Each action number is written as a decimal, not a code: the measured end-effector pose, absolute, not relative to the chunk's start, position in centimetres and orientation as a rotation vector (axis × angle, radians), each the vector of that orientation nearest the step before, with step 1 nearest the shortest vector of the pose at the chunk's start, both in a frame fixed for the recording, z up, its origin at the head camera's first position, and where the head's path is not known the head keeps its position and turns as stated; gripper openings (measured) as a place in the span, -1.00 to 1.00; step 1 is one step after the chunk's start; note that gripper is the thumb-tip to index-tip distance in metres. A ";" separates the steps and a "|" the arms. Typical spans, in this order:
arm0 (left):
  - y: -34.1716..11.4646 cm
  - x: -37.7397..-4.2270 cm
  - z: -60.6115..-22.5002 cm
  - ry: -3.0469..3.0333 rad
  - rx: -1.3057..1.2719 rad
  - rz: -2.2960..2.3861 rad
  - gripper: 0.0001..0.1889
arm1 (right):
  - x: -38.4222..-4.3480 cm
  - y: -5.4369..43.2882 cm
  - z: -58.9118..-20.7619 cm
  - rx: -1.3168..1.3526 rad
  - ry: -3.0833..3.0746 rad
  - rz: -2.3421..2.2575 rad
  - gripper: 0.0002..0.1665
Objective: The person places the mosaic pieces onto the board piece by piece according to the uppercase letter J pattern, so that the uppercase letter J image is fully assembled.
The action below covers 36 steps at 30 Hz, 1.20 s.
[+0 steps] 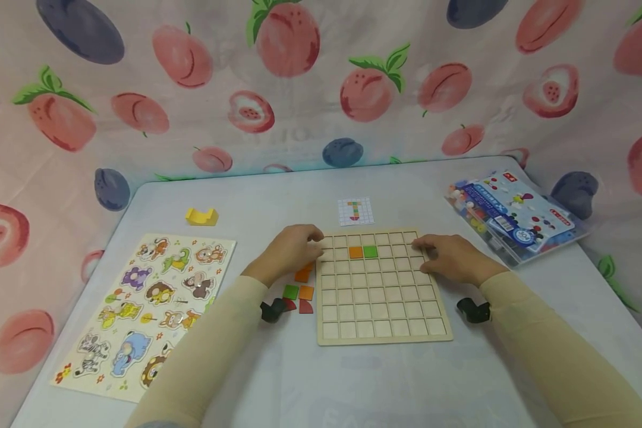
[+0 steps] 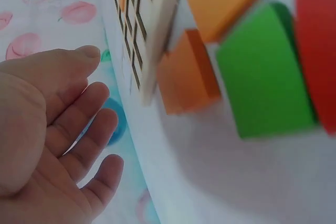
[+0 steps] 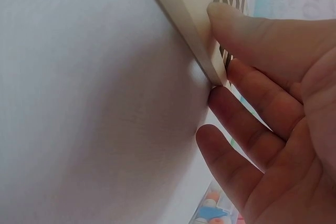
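A square wooden grid board [image 1: 385, 343] lies on the table between the two hands. One orange square [image 1: 355, 252] and one green square [image 1: 370, 251] sit side by side in its second row. My left hand [image 1: 294, 252] hovers by the board's upper left edge, fingers loosely bent, holding nothing; the left wrist view shows its palm [image 2: 31, 145]. At the upper right edge, my right hand [image 1: 455, 257] touches the board with thumb and fingertips, fingers fairly straight [image 3: 257, 119]. Left of the board lie loose orange pieces [image 1: 306, 293], a green square [image 1: 290, 292] and red quarter-round pieces [image 1: 306, 307].
Behind the board lies a small pattern card [image 1: 355, 211] showing a J-like figure. An animal puzzle board [image 1: 187, 285] lies at left, with a yellow curved block [image 1: 201, 217] beyond it. A clear plastic box [image 1: 516, 217] of colourful parts stands at the back right.
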<state>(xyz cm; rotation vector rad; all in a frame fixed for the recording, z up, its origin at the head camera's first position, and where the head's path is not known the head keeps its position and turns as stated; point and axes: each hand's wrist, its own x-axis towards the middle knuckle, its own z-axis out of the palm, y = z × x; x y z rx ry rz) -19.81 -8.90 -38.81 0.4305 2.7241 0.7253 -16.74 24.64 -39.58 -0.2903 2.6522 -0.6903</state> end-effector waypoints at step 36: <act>-11.8 -18.8 -40.6 2.693 0.386 0.670 -0.71 | -17.0 24.8 -40.0 -0.317 2.660 -0.682 -0.33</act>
